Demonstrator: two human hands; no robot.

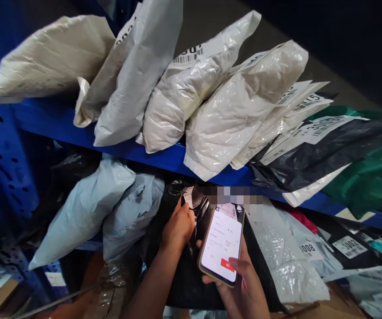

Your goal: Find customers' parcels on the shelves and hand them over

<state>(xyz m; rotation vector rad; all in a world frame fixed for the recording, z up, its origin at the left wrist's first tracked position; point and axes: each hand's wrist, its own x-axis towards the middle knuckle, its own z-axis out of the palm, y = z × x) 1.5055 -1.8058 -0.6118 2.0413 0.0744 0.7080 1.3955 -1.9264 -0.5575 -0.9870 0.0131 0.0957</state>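
My left hand (178, 225) is closed on the upper part of a black plastic parcel bag (188, 285), beside a pale printed label (191, 196). In my right hand (244, 274) is a smartphone (220, 248), held upright over the same bag. Its lit screen shows a white page with a small label picture at the top and a red button low down, and my right thumb rests by that button. The small text on the screen is too blurred to read. Part of the bag is hidden behind the phone and my hands.
A blue metal shelf (124, 148) runs across above my hands. White parcel bags (224, 119) lean along it, with a black bag (337, 146) and a green bag (360, 173) at right. Below are pale blue bags (84, 212) on the left and labelled parcels (294, 252) on the right.
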